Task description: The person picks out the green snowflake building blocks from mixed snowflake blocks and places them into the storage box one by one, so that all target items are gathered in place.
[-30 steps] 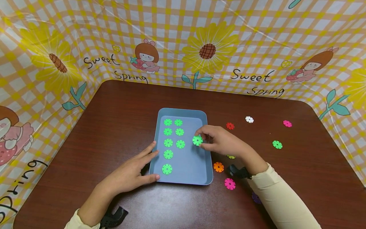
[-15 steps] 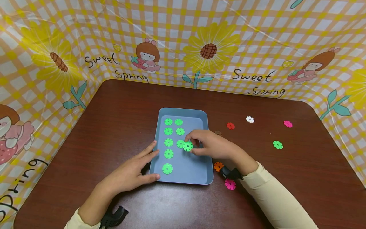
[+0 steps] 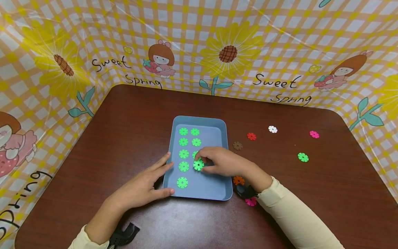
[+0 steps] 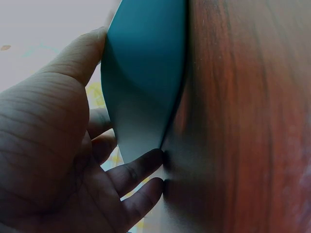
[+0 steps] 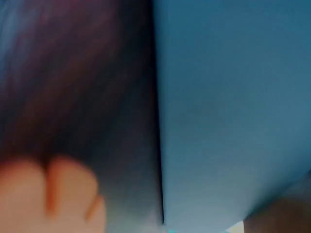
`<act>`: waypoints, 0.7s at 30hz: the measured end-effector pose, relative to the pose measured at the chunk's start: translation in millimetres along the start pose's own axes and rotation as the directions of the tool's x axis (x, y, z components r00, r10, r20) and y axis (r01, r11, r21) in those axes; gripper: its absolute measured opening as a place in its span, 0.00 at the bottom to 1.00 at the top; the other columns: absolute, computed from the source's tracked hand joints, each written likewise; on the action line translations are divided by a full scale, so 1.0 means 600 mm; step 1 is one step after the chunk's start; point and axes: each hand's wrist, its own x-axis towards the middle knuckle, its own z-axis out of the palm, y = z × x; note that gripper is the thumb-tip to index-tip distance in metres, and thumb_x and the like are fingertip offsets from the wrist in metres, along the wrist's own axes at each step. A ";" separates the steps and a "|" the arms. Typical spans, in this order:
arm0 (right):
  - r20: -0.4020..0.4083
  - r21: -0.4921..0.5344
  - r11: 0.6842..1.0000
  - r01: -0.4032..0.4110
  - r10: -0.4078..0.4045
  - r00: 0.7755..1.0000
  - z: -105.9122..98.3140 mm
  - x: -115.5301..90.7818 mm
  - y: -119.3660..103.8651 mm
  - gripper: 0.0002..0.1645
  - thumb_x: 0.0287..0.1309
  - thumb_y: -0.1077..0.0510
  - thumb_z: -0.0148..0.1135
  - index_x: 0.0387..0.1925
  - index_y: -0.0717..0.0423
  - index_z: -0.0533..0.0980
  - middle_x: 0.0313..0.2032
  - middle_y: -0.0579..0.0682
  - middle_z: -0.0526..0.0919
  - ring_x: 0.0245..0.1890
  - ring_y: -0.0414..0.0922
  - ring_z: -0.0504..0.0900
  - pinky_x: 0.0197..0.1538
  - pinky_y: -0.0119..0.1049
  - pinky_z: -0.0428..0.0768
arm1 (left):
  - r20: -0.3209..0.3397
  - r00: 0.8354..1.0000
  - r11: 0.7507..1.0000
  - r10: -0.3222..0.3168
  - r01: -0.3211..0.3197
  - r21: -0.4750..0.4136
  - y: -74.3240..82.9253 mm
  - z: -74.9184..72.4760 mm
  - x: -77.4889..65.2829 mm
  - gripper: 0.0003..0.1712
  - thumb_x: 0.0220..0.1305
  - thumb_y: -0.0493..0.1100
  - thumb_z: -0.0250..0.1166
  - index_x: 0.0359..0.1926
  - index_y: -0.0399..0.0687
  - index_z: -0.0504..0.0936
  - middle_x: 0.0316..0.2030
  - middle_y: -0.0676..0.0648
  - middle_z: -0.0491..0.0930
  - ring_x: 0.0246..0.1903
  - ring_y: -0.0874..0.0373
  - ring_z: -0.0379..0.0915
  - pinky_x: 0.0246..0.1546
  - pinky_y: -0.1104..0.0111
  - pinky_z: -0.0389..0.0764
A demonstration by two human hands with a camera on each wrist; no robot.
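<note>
A blue-grey tray [image 3: 214,188] holds notched green plastic discs in two columns, a longer left one with a disc [image 3: 182,182] at its near end. My right hand [image 3: 225,160] reaches over the tray's right side and pinches a green disc [image 3: 198,165] between thumb and index finger. That disc partly covers another green disc in the second column. Along the tray's left edge rests my left hand [image 3: 136,190], fingers spread. In the left wrist view its thumb touches the rim and its fingertips [image 4: 154,158] reach the tabletop beside the tray wall [image 4: 146,58]. The right wrist view is blurred.
Right of the tray lie loose discs: brown [image 3: 237,145], red [image 3: 251,136], white [image 3: 272,129], pink [image 3: 314,134] and green [image 3: 303,157]. An orange disc [image 3: 238,180] and a second pink disc [image 3: 250,201] lie near the right wrist. A checked cloth [image 3: 186,31] surrounds the dark wooden table [image 3: 130,114].
My right hand has moved left and slightly nearer with the pinched green disc, from the tray's right side to the second column. My left hand stays at the tray's edge.
</note>
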 end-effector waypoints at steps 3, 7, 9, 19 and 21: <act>0.007 -0.064 0.998 -0.009 0.009 1.000 0.005 0.002 0.000 0.13 0.61 0.55 0.69 0.47 0.47 0.79 0.32 0.41 0.74 0.33 0.39 0.73 0.36 0.33 0.72 | -0.004 1.000 1.000 0.002 -0.002 0.002 0.000 0.000 0.000 0.49 0.62 0.68 0.64 0.76 0.49 0.60 0.78 0.58 0.41 0.74 0.55 0.48 0.67 0.50 0.62; 0.014 -0.116 0.992 -0.040 0.042 0.999 0.011 0.002 0.001 0.13 0.60 0.53 0.70 0.46 0.44 0.79 0.31 0.40 0.74 0.31 0.37 0.72 0.34 0.33 0.71 | -0.004 1.000 1.000 0.000 0.000 0.006 0.001 0.001 0.000 0.48 0.63 0.65 0.66 0.76 0.49 0.60 0.78 0.58 0.41 0.74 0.56 0.48 0.67 0.50 0.61; 0.016 -0.130 0.990 -0.051 0.053 0.998 0.012 0.002 0.001 0.13 0.60 0.53 0.70 0.46 0.44 0.79 0.31 0.39 0.74 0.30 0.36 0.71 0.33 0.33 0.71 | -0.004 1.000 1.000 -0.004 0.004 0.005 0.001 0.002 0.000 0.48 0.63 0.63 0.67 0.76 0.50 0.60 0.78 0.58 0.41 0.74 0.55 0.48 0.67 0.49 0.62; 0.016 -0.174 0.982 -0.072 0.076 0.997 0.014 0.001 -0.002 0.14 0.59 0.51 0.71 0.47 0.43 0.80 0.32 0.37 0.75 0.31 0.35 0.72 0.33 0.33 0.71 | 0.006 1.000 1.000 -0.002 0.001 0.010 0.001 0.000 0.000 0.49 0.63 0.67 0.64 0.76 0.49 0.60 0.78 0.57 0.41 0.74 0.55 0.48 0.67 0.50 0.62; 0.017 -0.175 0.982 -0.071 0.075 0.997 0.013 0.002 -0.003 0.15 0.59 0.51 0.71 0.47 0.43 0.80 0.32 0.37 0.75 0.31 0.35 0.72 0.33 0.32 0.71 | 0.008 1.000 1.000 -0.002 0.002 0.014 0.002 -0.001 0.000 0.49 0.63 0.67 0.64 0.76 0.49 0.60 0.78 0.56 0.41 0.74 0.55 0.48 0.67 0.50 0.62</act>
